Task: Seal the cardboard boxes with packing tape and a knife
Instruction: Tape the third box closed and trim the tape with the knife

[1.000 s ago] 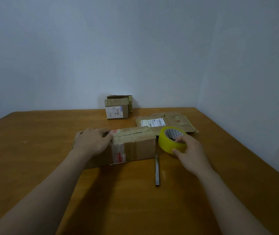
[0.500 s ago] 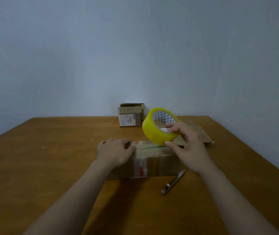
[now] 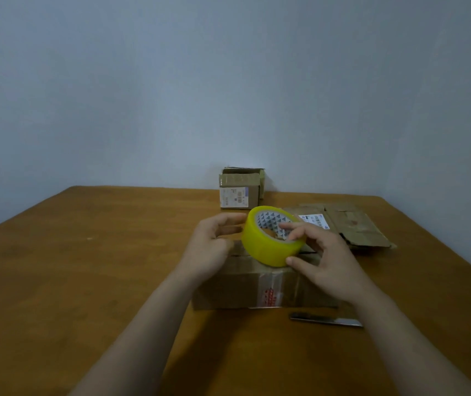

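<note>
A yellow roll of packing tape (image 3: pixel 262 248) is held tilted just above a long brown cardboard box (image 3: pixel 228 292), which lies mid-way across a brown wooden table (image 3: pixel 71 267). The roll is gripped by the right hand (image 3: pixel 328 267), with fingers hooked into the patterned core and the thumb pressed on the outer face. The left hand (image 3: pixel 208 250) is open, its fingers loosely curved just left of the roll; whether it is touched by them cannot be told. A slim metal knife (image 3: pixel 325 321) lies untouched on the near side of the box, towards the right.

The step in hand is judged to be finding the tape's loose end. It would be done well if the roll were steadied by the right hand, the end lifted by a left fingernail, then laid centred along the top seam.
</note>
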